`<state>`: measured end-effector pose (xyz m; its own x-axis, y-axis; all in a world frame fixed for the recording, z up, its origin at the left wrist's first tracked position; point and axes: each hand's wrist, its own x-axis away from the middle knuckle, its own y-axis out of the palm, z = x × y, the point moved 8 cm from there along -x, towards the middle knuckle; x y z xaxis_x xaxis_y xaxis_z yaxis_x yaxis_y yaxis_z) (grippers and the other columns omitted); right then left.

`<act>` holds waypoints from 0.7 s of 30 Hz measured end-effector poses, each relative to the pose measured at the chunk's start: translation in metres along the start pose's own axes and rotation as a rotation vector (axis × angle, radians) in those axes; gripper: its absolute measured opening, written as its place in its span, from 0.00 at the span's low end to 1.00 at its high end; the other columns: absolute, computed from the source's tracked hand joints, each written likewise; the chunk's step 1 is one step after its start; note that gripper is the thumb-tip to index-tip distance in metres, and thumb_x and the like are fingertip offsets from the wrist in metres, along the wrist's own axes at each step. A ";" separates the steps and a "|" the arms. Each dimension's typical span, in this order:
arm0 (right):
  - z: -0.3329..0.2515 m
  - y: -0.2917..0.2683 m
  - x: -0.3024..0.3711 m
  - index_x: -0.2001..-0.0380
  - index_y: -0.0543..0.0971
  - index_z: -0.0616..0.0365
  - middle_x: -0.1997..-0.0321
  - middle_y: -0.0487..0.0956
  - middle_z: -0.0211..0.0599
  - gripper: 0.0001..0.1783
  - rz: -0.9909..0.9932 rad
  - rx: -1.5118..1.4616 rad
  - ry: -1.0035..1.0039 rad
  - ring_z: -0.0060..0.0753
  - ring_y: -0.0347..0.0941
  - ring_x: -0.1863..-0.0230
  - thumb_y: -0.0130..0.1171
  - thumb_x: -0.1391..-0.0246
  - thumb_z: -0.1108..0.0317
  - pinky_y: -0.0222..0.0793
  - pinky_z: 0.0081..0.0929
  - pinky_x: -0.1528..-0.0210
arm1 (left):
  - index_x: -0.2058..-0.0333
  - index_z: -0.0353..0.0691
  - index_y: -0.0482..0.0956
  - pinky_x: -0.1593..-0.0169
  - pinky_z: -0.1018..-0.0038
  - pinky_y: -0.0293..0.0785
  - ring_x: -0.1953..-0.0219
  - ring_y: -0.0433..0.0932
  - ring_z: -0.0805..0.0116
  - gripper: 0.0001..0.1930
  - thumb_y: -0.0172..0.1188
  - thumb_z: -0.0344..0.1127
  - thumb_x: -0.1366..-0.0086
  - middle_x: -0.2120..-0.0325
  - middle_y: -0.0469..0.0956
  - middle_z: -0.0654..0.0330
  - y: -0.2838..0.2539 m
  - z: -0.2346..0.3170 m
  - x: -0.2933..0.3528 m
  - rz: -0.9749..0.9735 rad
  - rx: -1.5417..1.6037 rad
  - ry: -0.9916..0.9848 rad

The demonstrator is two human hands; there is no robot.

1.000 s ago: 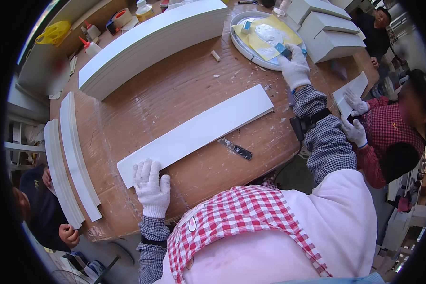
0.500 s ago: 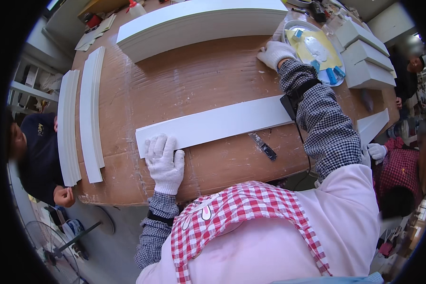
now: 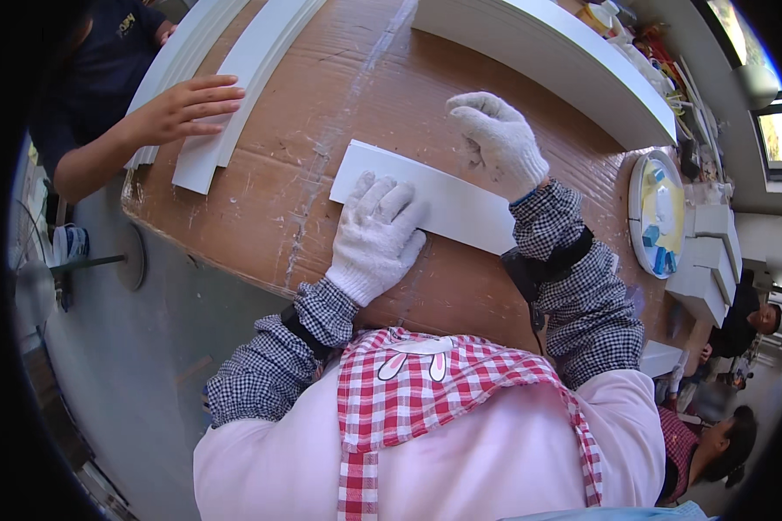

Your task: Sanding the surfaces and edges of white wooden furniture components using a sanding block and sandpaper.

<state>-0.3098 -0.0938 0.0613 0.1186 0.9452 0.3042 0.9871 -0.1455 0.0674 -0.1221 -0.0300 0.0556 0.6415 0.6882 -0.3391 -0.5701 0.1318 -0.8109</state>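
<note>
My left hand point(image 3: 376, 236), in a white knit glove, lies with its fingers spread on a long white board point(image 3: 460, 201), near the board's left end. The board rests on the brown-covered table, and my right forearm hides its right end. Above the board's far edge is my right hand point(image 3: 500, 141), gloved the same way. Its fingers are curled in toward the thumb; I cannot make out whether anything is between them.
A tall stack of white boards point(image 3: 556, 74) stands at the back. More white strips point(image 3: 248, 87) lie left, under another person's open bare hand point(image 3: 182, 111). To the right are a round tray point(image 3: 636, 227) with blue pieces and white blocks point(image 3: 702, 291). The table's edge point(image 3: 208, 260) runs near left.
The view has turned to the left. My right hand has come away from beside the tray to above the board. The other person's hand has reached over the left strips. My left hand stays on the board.
</note>
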 end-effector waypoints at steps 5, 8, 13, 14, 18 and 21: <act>0.004 0.075 -0.032 0.50 0.80 0.61 0.64 0.82 0.36 0.20 -0.172 0.473 -0.042 0.26 0.77 0.66 0.64 0.41 0.60 0.75 0.23 0.63 | 0.49 0.41 0.77 0.29 0.45 0.51 0.37 0.65 0.45 0.23 0.65 0.42 0.43 0.44 0.71 0.48 0.004 -0.008 0.008 0.045 -0.063 -0.059; -0.004 0.103 -0.043 0.51 0.81 0.60 0.59 0.84 0.43 0.19 -0.281 0.875 -0.240 0.39 0.80 0.60 0.59 0.39 0.58 0.77 0.31 0.54 | 0.46 0.41 0.76 0.28 0.45 0.48 0.34 0.61 0.42 0.26 0.64 0.44 0.42 0.40 0.68 0.44 0.004 -0.016 0.012 0.077 -0.067 -0.126; -0.002 0.132 -0.052 0.53 0.81 0.57 0.56 0.83 0.49 0.17 -0.477 1.253 -0.437 0.55 0.79 0.53 0.54 0.39 0.59 0.76 0.41 0.49 | 0.48 0.40 0.76 0.29 0.46 0.51 0.36 0.63 0.42 0.26 0.64 0.43 0.45 0.43 0.70 0.45 0.003 -0.015 0.008 0.072 0.010 -0.106; -0.004 0.140 -0.051 0.52 0.81 0.57 0.55 0.83 0.48 0.16 -0.542 1.316 -0.461 0.54 0.79 0.53 0.55 0.37 0.61 0.75 0.40 0.47 | 0.48 0.40 0.76 0.29 0.46 0.51 0.36 0.63 0.42 0.26 0.64 0.43 0.45 0.43 0.70 0.45 0.003 -0.018 0.010 0.073 0.013 -0.117; -0.008 0.157 -0.049 0.50 0.80 0.56 0.55 0.83 0.47 0.14 -0.738 1.460 -0.551 0.51 0.79 0.52 0.56 0.36 0.64 0.76 0.38 0.45 | 0.49 0.39 0.76 0.30 0.46 0.54 0.38 0.64 0.43 0.26 0.65 0.42 0.46 0.45 0.70 0.47 0.003 -0.019 0.012 0.114 0.028 -0.108; -0.007 0.151 -0.051 0.50 0.80 0.55 0.54 0.83 0.47 0.14 -0.783 1.432 -0.626 0.50 0.80 0.52 0.57 0.35 0.64 0.76 0.38 0.45 | 0.49 0.39 0.74 0.30 0.47 0.55 0.38 0.64 0.44 0.26 0.65 0.41 0.46 0.45 0.69 0.48 0.005 -0.017 0.008 0.120 0.063 -0.104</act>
<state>-0.1672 -0.1658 0.0632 -0.7120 0.6704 0.2087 0.0934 0.3851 -0.9181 -0.1105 -0.0359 0.0407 0.5126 0.7710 -0.3778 -0.6722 0.0867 -0.7353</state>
